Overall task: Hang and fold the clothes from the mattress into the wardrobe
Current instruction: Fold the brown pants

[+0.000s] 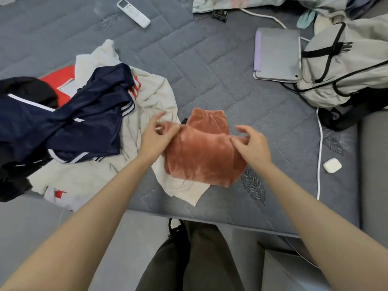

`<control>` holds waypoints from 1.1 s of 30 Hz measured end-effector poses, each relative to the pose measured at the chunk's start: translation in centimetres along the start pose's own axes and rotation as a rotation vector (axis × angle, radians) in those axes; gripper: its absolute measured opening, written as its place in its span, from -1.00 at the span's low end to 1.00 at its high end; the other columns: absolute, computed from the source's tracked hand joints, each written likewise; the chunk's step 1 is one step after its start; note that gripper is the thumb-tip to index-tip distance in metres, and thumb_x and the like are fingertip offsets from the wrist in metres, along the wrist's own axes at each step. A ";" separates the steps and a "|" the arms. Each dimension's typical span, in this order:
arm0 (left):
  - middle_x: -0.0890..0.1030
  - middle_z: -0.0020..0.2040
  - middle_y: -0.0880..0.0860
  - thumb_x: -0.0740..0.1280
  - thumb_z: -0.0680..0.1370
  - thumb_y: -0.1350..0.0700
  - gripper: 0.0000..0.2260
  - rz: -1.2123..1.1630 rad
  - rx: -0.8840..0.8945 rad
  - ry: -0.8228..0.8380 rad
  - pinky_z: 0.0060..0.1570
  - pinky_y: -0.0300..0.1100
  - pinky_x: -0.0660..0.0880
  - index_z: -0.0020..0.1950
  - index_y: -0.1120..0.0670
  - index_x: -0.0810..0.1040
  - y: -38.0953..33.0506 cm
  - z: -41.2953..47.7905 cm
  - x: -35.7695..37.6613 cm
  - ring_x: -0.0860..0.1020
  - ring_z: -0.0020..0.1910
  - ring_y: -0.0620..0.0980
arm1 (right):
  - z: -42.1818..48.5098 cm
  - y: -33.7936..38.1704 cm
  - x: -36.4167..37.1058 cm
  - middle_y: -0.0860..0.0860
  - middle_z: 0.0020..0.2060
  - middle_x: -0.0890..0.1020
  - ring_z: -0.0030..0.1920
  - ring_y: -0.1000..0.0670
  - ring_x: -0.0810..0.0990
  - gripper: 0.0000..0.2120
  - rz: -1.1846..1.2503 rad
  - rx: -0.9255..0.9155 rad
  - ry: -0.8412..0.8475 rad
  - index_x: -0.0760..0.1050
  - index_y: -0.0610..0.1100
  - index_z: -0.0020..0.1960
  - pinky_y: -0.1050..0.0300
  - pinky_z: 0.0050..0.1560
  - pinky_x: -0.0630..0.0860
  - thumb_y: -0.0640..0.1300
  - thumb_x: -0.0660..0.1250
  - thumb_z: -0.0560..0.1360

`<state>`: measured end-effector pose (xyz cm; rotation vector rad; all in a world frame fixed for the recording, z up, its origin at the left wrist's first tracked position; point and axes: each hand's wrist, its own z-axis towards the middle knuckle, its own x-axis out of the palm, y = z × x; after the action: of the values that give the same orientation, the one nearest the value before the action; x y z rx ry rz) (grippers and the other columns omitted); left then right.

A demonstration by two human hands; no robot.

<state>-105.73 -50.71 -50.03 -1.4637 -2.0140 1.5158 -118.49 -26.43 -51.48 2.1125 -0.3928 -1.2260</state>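
Fig.: Your left hand (156, 134) pinched the left edge of the rust velvet garment (201, 158) and your right hand (253, 144) pinched its right edge, fingers curled narrow on the cloth, w/ the piece lying part-folded on the mattress (210, 64) between both hands. Judged progress: early, approx. one item mid-fold. Left of your left hand the navy garment (84, 114), cream garment (153, 95) and black garment (23, 91) lay heaped and unsorted; the wardrobe was out of view.
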 end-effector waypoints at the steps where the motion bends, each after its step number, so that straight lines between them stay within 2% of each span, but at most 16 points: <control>1: 0.54 0.17 -0.07 0.45 0.44 -0.13 -0.47 -0.135 -0.046 -0.049 -0.17 -0.49 0.44 0.37 -0.14 0.39 -0.3 0.7 0.5 0.53 0.01 -0.27 | 0.8 -0.1 0.1 0.08 0.21 0.57 0.22 0.02 0.49 -0.55 0.063 0.043 -0.076 0.47 0.08 0.31 0.07 0.22 0.45 0.14 0.35 0.45; 4: 0.43 0.37 0.01 0.43 0.43 -0.20 -0.31 -0.199 -0.196 0.047 -0.19 -0.53 0.38 0.48 -0.06 0.27 0.0 2.3 1.7 0.47 0.11 -0.28 | 2.1 -0.8 0.9 0.05 0.43 0.38 0.41 0.03 0.34 -0.31 0.349 0.268 -0.009 0.26 0.04 0.48 0.06 0.39 0.29 0.24 0.36 0.44; 8: 0.30 0.49 -0.04 0.49 0.26 -0.30 -0.02 -0.124 -0.286 0.181 0.10 -0.31 0.30 0.55 -0.05 0.10 1.4 3.2 3.7 0.34 0.27 -0.22 | 2.6 -2.4 2.2 0.14 0.42 0.38 0.37 0.08 0.38 0.01 0.504 0.373 0.055 0.06 0.11 0.54 0.02 0.40 0.32 0.21 0.55 0.26; 10: 0.26 0.51 -0.08 0.51 0.19 -0.36 0.08 -0.070 -0.234 0.153 0.27 -0.23 0.30 0.56 -0.08 0.05 1.3 4.2 5.3 0.31 0.34 -0.22 | 3.2 -3.2 3.0 0.17 0.31 0.48 0.31 0.09 0.44 -0.06 0.478 0.426 0.022 0.17 0.08 0.49 0.07 0.31 0.39 0.19 0.57 0.26; 12: 0.20 0.53 -0.04 0.47 0.17 -0.42 0.09 0.078 -0.167 0.057 0.45 -0.04 0.22 0.55 -0.11 0.04 1.1 5.6 7.0 0.21 0.48 -0.10 | 3.9 -3.3 3.8 0.22 0.08 0.56 0.24 0.05 0.51 -0.41 0.478 0.502 0.002 0.40 0.07 0.23 0.14 0.15 0.43 0.20 0.53 0.30; 13: 0.22 0.52 -0.02 0.45 0.18 -0.43 0.06 0.125 -0.128 0.028 0.46 0.01 0.20 0.54 -0.11 0.07 0.8 6.3 7.9 0.20 0.49 -0.06 | 4.2 -3.2 4.3 0.25 0.01 0.55 0.22 0.04 0.53 -0.55 0.497 0.516 -0.006 0.42 0.13 0.11 0.17 0.10 0.42 0.22 0.50 0.33; 14: 0.26 0.49 -0.03 0.43 0.20 -0.43 0.00 0.139 -0.088 0.014 0.45 0.02 0.23 0.52 -0.11 0.13 0.7 7.1 8.8 0.24 0.48 -0.05 | 4.6 -3.0 4.8 0.24 0.04 0.55 0.23 0.05 0.52 -0.58 0.527 0.509 -0.012 0.42 0.14 0.11 0.17 0.12 0.41 0.24 0.47 0.35; 15: 0.31 0.46 -0.04 0.42 0.22 -0.42 -0.05 0.133 -0.064 0.008 0.43 0.02 0.26 0.50 -0.12 0.17 0.6 7.8 9.6 0.28 0.45 -0.05 | 5.1 -2.9 5.2 0.18 0.16 0.52 0.28 0.05 0.48 -0.50 0.555 0.502 -0.020 0.42 0.11 0.22 0.13 0.20 0.41 0.26 0.44 0.37; 17: 0.33 0.45 -0.08 0.41 0.23 -0.42 -0.08 0.109 -0.093 0.006 0.42 0.03 0.26 0.49 -0.15 0.19 1.1 9.0 10.7 0.30 0.44 -0.05 | 6.1 -2.5 5.9 0.07 0.44 0.26 0.37 0.04 0.35 -0.20 0.553 0.538 -0.054 0.23 0.01 0.48 0.07 0.37 0.29 0.32 0.41 0.37; 18: 0.31 0.46 -0.09 0.40 0.22 -0.44 -0.08 0.113 -0.135 0.006 0.43 0.05 0.24 0.49 -0.20 0.16 1.7 9.5 10.9 0.28 0.46 -0.04 | 6.6 -2.6 6.2 0.07 0.47 0.16 0.35 0.03 0.33 -0.13 0.550 0.568 -0.078 0.15 0.03 0.51 0.09 0.36 0.25 0.33 0.42 0.35; 19: 0.29 0.47 -0.08 0.39 0.21 -0.46 -0.08 0.138 -0.187 0.005 0.45 0.08 0.20 0.49 -0.28 0.11 2.3 9.9 10.9 0.25 0.47 0.00 | 7.1 -2.7 6.6 0.05 0.47 0.15 0.32 0.01 0.35 -0.11 0.560 0.594 -0.092 0.13 0.07 0.50 0.08 0.35 0.25 0.33 0.44 0.33; 22: 0.20 0.46 0.09 0.37 0.19 -0.50 -0.05 0.247 -0.321 -0.022 0.44 0.09 0.11 0.46 -0.39 -0.04 4.1 10.6 10.9 0.14 0.47 0.16 | 8.4 -3.6 7.7 -0.04 0.35 0.39 0.29 -0.05 0.41 -0.08 0.593 0.681 -0.076 0.11 0.11 0.37 -0.04 0.38 0.33 0.32 0.52 0.21; 25: 0.13 0.44 0.14 0.43 0.17 -0.46 0.08 0.211 -0.357 -0.115 0.44 0.04 0.09 0.52 -0.12 -0.02 4.7 10.4 11.5 0.09 0.48 0.16 | 9.0 -4.4 7.9 0.02 0.23 0.50 0.17 0.03 0.48 -0.02 0.601 0.746 -0.007 0.16 -0.05 0.38 0.09 0.26 0.39 0.33 0.53 0.18; 28: 0.29 0.39 0.09 0.44 0.10 -0.48 0.06 0.126 -0.399 -0.125 0.37 -0.02 0.29 0.41 0.04 0.17 5.1 9.5 11.3 0.34 0.37 0.09 | 9.0 -4.8 7.0 0.06 0.22 0.56 0.12 0.07 0.51 0.03 0.598 0.726 0.095 0.28 -0.08 0.41 0.19 0.13 0.40 0.38 0.52 0.11; 30: 0.42 0.31 -0.01 0.40 0.06 -0.54 0.03 0.106 -0.427 -0.077 0.25 -0.06 0.40 0.34 0.03 0.26 5.2 8.8 10.8 0.48 0.23 -0.01 | 8.7 -4.9 6.6 0.06 0.23 0.55 0.13 0.09 0.52 0.06 0.593 0.678 0.140 0.29 -0.03 0.43 0.21 0.11 0.40 0.41 0.49 0.07; 33: 0.51 0.12 -0.19 0.36 0.07 -0.58 -0.05 0.082 -0.423 -0.020 0.06 -0.19 0.37 0.28 -0.05 0.35 5.3 8.5 10.6 0.52 0.09 -0.12 | 8.9 -4.7 6.0 0.10 0.24 0.51 0.18 0.08 0.50 0.02 0.609 0.648 0.224 0.25 0.05 0.45 0.17 0.18 0.38 0.42 0.45 0.11</control>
<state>-113.41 -47.44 -61.95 -1.7015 -2.4216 1.1801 -123.34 -29.68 -61.68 2.3325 -1.3523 -0.5315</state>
